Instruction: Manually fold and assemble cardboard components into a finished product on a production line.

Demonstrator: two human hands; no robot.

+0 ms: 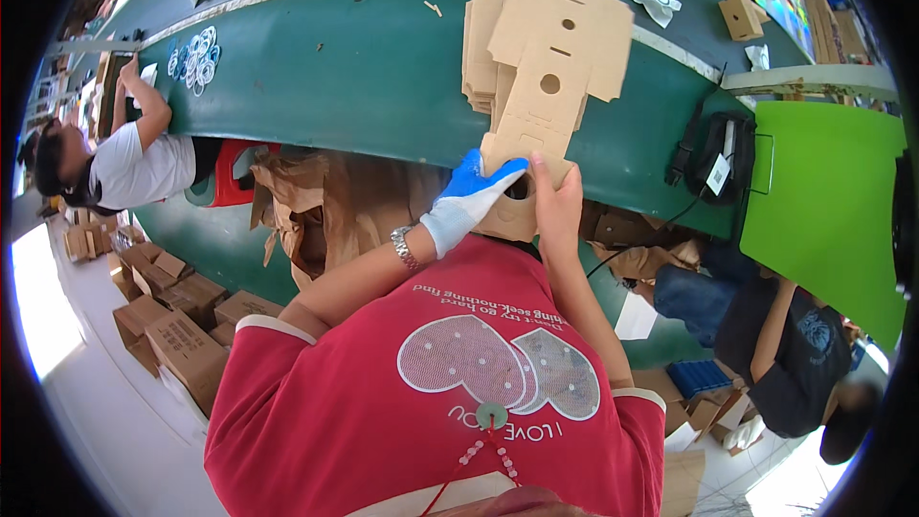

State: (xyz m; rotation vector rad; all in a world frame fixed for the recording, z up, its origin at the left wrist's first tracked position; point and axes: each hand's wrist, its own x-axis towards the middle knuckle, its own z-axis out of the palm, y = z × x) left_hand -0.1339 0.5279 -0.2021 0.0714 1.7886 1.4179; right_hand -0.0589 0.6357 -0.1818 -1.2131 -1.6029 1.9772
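Observation:
A flat brown cardboard box blank [538,122] with punched holes and creases stretches from my chest out over the green work table. My left hand [471,195], in a blue and white glove, closes on the blank's near end, its thumb lying across the board beside a dark round hole. At the opposite edge of that end, my bare right hand [559,201] grips the board with the thumb on top and the other fingers mostly hidden beneath. Under the blank's far part rests a stack of similar blanks [481,57].
On the green table [335,77] lies a pile of rings [196,59] at left. A black bag [725,158] and a green panel [823,201] stand right. White packets [655,0] sit on the far belt. Two people work nearby; cartons [187,345] crowd the lower left.

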